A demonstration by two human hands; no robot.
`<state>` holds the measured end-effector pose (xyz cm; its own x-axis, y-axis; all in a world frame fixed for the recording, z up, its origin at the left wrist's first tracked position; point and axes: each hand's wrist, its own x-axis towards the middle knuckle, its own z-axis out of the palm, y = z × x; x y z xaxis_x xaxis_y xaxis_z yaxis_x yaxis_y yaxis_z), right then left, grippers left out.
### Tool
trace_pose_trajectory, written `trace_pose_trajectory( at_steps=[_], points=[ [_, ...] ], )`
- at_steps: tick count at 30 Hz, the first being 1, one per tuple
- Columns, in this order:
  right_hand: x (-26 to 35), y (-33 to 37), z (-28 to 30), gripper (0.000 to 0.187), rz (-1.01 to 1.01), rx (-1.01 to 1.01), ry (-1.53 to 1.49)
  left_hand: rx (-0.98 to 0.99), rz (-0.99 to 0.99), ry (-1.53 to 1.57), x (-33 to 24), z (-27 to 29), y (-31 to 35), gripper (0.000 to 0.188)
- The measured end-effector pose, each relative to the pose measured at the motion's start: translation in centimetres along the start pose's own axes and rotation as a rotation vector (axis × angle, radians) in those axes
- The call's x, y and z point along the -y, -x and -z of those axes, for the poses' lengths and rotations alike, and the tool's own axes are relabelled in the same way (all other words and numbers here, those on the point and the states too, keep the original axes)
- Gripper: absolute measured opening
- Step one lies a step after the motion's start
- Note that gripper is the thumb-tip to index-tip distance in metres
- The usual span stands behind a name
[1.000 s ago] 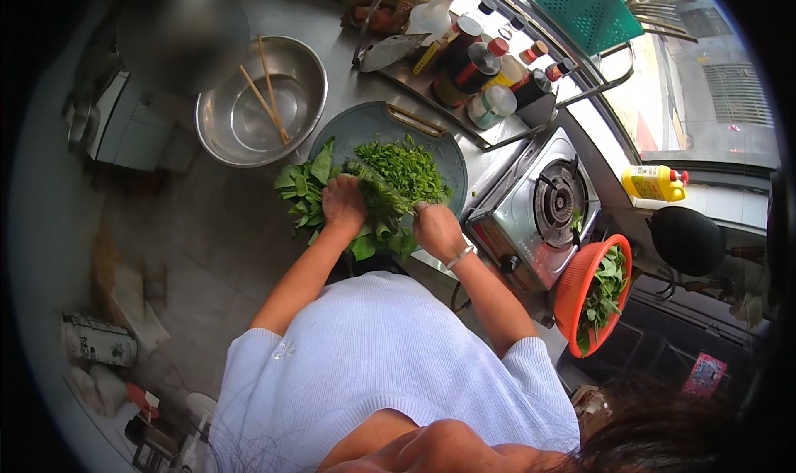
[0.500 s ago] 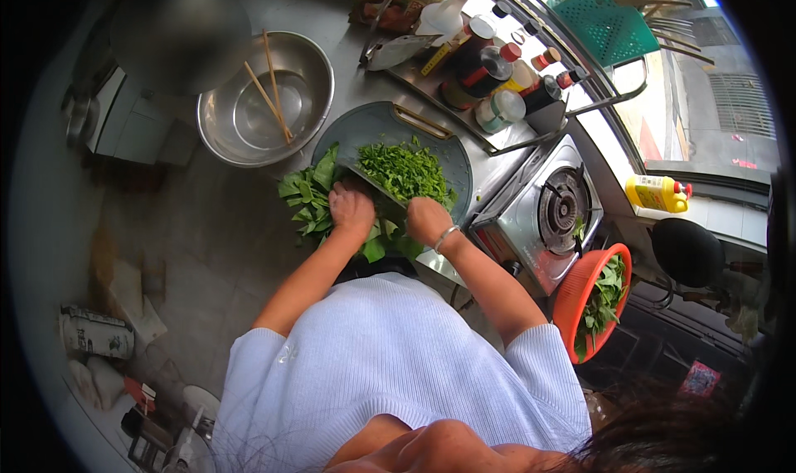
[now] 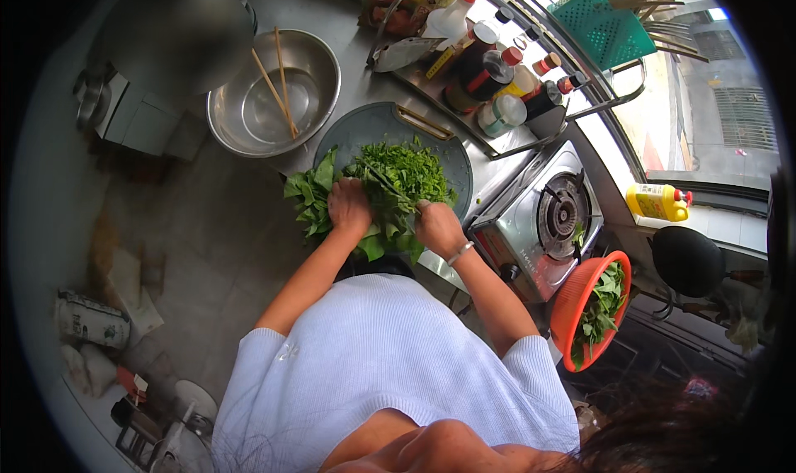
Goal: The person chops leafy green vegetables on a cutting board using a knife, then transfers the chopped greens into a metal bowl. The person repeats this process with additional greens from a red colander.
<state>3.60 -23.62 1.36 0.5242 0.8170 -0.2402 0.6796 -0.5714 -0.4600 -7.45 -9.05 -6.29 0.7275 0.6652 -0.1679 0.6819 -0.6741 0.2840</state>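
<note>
My left hand is closed over a bunch of leafy greens and presses it down on a round grey cutting board. Closed round the handle of a kitchen knife is my right hand, a bracelet at its wrist. The blade stands nearly on edge between the whole leaves and a heap of chopped greens, close to my left fingers. Some leaves hang over the board's near edge. The knife's handle is hidden in my fist.
A steel basin with chopsticks stands left of the board. At the back right is a rack of sauce bottles. A gas stove and an orange basket of greens are on the right.
My right hand has moved slightly right and nearer to me with the knife. The blade now shows as a thin edge, turned more upright. My left hand stays on the greens.
</note>
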Motion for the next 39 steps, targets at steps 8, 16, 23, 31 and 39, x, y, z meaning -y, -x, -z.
trace_pose_trajectory(
  at_steps=[8, 16, 23, 31, 39],
  points=[
    [-0.5, 2.3, -1.0, 0.010, -0.051, 0.085, 0.068, 0.199, 0.089, 0.069, -1.4, 3.2, -0.5, 0.036],
    [-0.5, -2.6, -1.2, 0.011, -0.025, 0.223, 0.058, 0.070, -0.019, -0.108, 0.0, -1.3, -0.2, 0.051],
    [-1.6, -4.9, -4.7, 0.012, -0.028, 0.131, 0.041, 0.085, -0.011, -0.059, -0.6, 0.6, -0.3, 0.056],
    [-0.3, -0.2, 0.1, 0.008, 0.078, 0.039, -0.045, -0.015, 0.029, 0.194, 0.6, 0.5, 0.2, 0.050],
    [-0.3, 2.0, -1.3, 0.008, -0.031, 0.074, 0.073, -0.093, 0.010, 0.503, 0.7, 1.8, 0.3, 0.060]
  ],
)
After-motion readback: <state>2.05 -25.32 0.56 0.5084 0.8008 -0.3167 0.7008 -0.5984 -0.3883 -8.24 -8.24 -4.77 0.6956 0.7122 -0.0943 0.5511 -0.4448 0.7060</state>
